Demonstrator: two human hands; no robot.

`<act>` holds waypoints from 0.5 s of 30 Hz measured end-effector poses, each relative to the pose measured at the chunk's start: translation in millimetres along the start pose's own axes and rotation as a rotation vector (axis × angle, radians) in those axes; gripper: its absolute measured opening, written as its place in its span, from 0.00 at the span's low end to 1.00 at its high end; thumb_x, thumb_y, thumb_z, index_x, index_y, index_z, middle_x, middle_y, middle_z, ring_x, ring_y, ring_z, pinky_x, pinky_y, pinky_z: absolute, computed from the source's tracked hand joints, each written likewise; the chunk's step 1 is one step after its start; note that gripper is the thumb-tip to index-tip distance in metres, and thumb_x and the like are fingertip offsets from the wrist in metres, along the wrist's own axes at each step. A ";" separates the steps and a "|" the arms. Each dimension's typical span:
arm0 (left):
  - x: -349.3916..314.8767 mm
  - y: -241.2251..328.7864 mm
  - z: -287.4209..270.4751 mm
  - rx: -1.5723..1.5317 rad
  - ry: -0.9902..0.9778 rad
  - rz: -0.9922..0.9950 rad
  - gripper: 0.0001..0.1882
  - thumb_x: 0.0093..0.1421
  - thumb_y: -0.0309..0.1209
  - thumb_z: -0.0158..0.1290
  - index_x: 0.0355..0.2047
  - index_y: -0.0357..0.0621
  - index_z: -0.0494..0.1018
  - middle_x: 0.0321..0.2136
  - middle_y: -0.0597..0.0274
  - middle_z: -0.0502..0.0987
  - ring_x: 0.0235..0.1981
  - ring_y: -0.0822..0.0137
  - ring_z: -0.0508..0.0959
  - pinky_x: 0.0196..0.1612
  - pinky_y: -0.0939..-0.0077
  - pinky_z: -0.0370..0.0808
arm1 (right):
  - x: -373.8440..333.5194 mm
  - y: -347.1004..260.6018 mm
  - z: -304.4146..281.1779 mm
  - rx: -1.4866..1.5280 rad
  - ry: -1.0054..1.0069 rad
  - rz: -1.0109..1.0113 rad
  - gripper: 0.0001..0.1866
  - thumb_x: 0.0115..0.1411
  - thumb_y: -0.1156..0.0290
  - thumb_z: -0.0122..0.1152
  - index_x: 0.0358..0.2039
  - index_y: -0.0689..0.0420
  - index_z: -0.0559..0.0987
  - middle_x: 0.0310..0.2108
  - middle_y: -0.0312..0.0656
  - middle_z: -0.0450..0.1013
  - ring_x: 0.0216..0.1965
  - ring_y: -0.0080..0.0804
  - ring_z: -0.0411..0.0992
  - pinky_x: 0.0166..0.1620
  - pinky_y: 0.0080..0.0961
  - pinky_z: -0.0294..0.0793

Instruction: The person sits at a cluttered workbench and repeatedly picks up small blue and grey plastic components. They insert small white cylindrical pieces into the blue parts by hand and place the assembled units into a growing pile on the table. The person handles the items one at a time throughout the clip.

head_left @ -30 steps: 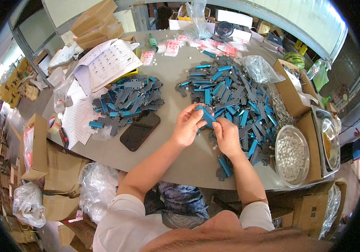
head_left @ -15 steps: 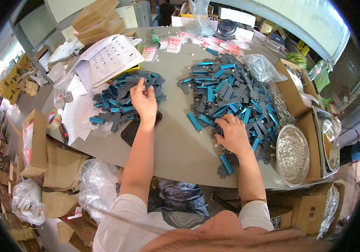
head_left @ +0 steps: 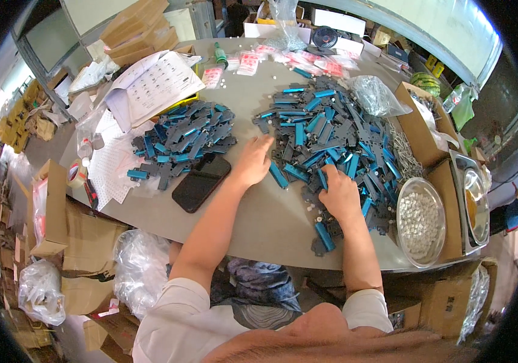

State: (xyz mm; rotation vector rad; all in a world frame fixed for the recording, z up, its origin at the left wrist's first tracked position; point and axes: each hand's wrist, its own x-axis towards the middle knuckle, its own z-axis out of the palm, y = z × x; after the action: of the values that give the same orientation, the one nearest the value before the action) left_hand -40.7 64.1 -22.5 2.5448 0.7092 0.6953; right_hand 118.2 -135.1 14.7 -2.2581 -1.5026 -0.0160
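Note:
My right hand (head_left: 339, 193) is at the near edge of a large pile of blue and dark grey parts (head_left: 325, 130). Its fingers pinch a slim blue part (head_left: 322, 179). Over bare grey table, just left of that pile, is my left hand (head_left: 253, 161), fingers stretched out and nothing visible in them. A single blue part (head_left: 278, 175) lies to the right of my left hand. Further left is a smaller heap of similar parts (head_left: 186, 136). A dark phone (head_left: 201, 184) lies between that heap and my left forearm.
A steel bowl of small white pieces (head_left: 420, 224) stands at the right, beside a cardboard box (head_left: 449, 209) and loose metal pins (head_left: 403, 151). Papers (head_left: 153, 88) lie at the back left. Red-and-white packets (head_left: 316, 62) and a green bottle (head_left: 220, 55) are at the back.
My left hand has moved from the smaller heap rightward and nearer, toward the large pile. My right hand has shifted slightly and now shows a blue part between its fingers.

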 end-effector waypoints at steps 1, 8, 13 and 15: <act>-2.1 -2.9 5.2 0.114 -0.027 0.026 0.24 0.54 0.22 0.48 0.53 0.42 0.66 0.54 0.52 0.68 0.56 0.48 0.65 0.55 0.61 0.66 | 0.9 0.9 0.6 0.001 0.014 0.001 0.21 0.42 0.78 0.60 0.41 0.57 0.71 0.33 0.53 0.75 0.32 0.53 0.75 0.36 0.43 0.75; 0.8 -5.1 5.0 0.189 -0.218 -0.146 0.23 0.55 0.33 0.52 0.53 0.46 0.69 0.56 0.56 0.67 0.56 0.51 0.65 0.59 0.55 0.60 | 3.2 -3.2 -2.3 0.060 0.058 0.070 0.18 0.44 0.77 0.58 0.40 0.59 0.74 0.34 0.51 0.75 0.35 0.50 0.75 0.37 0.41 0.75; -4.4 0.2 10.5 0.167 -0.063 -0.137 0.26 0.54 0.34 0.56 0.55 0.48 0.68 0.53 0.58 0.70 0.57 0.53 0.64 0.58 0.54 0.60 | 5.2 -10.1 -3.5 0.166 0.171 0.072 0.17 0.48 0.76 0.58 0.41 0.58 0.75 0.37 0.49 0.75 0.36 0.49 0.75 0.37 0.41 0.75; 0.7 1.4 1.7 0.119 -0.221 -0.191 0.26 0.54 0.36 0.57 0.55 0.51 0.69 0.53 0.60 0.69 0.57 0.53 0.63 0.58 0.55 0.60 | 5.1 -10.8 0.2 0.250 0.220 0.030 0.16 0.51 0.78 0.56 0.42 0.58 0.75 0.39 0.51 0.73 0.35 0.51 0.74 0.37 0.42 0.75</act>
State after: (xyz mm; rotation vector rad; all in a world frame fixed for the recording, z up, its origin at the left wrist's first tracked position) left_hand -38.7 63.0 -22.8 2.5630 0.9232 0.3110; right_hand 110.7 -127.1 19.4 -2.0084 -1.2801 -0.0621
